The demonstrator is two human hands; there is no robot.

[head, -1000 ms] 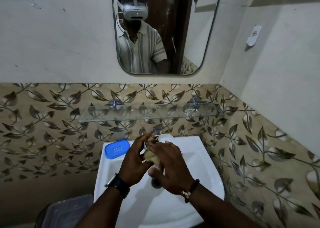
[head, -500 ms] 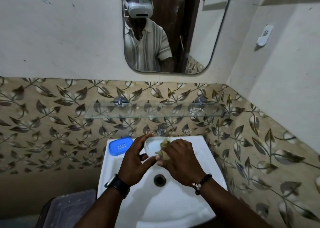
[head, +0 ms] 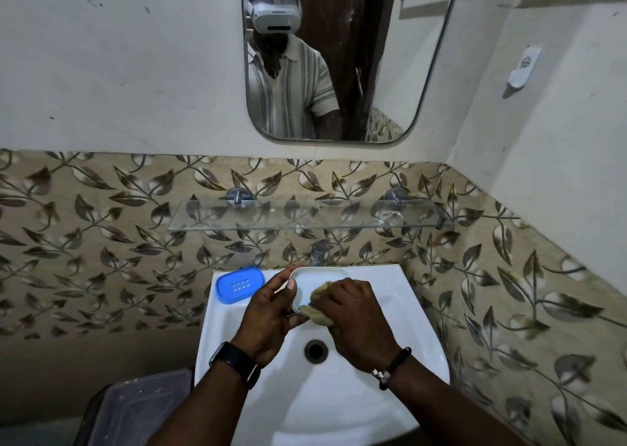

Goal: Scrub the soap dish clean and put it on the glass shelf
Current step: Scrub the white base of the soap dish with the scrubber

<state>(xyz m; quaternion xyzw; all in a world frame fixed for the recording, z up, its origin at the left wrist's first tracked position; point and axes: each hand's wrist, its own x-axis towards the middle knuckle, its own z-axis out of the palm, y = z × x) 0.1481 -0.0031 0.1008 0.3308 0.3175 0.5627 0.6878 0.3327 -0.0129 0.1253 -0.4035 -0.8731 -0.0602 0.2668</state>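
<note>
Over the back of the white sink (head: 390,371), my left hand (head: 268,316) grips the left edge of a white soap dish (head: 315,277), its hollow side facing up. My right hand (head: 356,320) presses a yellowish scrub sponge (head: 317,311) into the dish's near right part; most of the sponge is hidden under the fingers. The glass shelf (head: 305,220) hangs on the leaf-patterned wall above the tap, with nothing on it but a faint clear smear at its right end.
A blue perforated soap dish insert (head: 240,284) lies on the sink's back left corner. The tap (head: 319,253) stands just behind the dish. A mirror (head: 373,72) hangs above. A dark lidded bin (head: 135,408) sits at lower left. The side wall is close on the right.
The dish has tipped from tilted to face up and lies flatter and clearer to see. My right hand with the sponge has slid toward the dish's near right side. The view has tilted slightly.
</note>
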